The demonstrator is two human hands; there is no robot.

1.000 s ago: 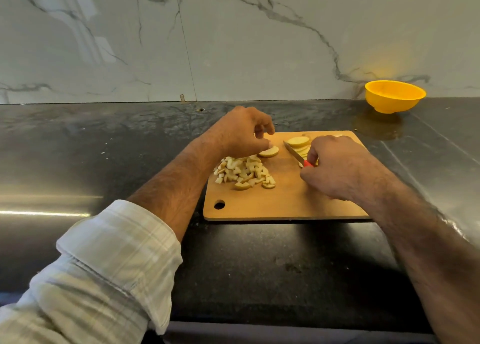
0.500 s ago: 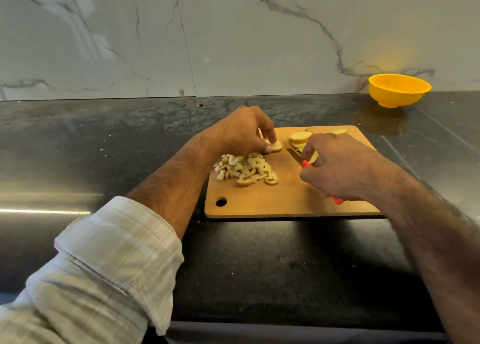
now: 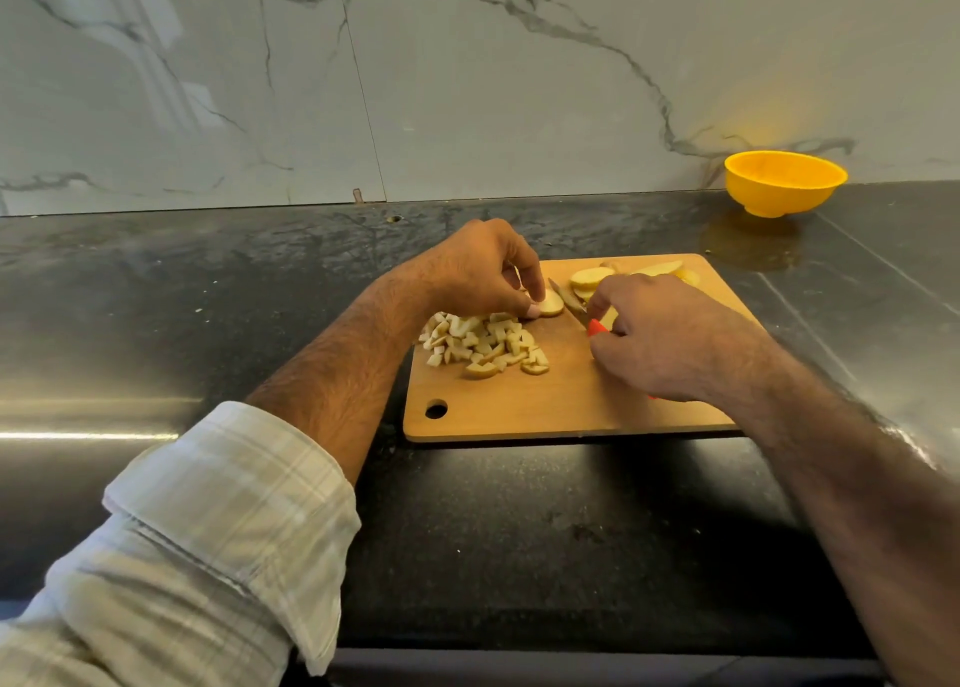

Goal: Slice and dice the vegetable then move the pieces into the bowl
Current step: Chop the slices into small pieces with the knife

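Note:
A wooden cutting board (image 3: 566,406) lies on the dark counter. On its left part sits a heap of diced pale vegetable pieces (image 3: 483,343). My left hand (image 3: 478,271) pinches one round slice (image 3: 550,304) flat on the board just right of the heap. My right hand (image 3: 670,338) grips a red-handled knife (image 3: 571,299), whose blade points at that slice. Several uncut slices (image 3: 592,276) lie at the board's far edge, partly hidden by my right hand. The yellow bowl (image 3: 784,182) stands at the back right, against the wall.
The black stone counter (image 3: 519,530) stretches around the board, with a marble wall (image 3: 467,89) behind it. The counter's front edge runs along the bottom of the view. A hanging hole (image 3: 435,409) is cut in the board's near left corner.
My left hand has drawn one slice away from the stack toward the heap. My right hand with the knife has shifted slightly, the blade staying beside that slice.

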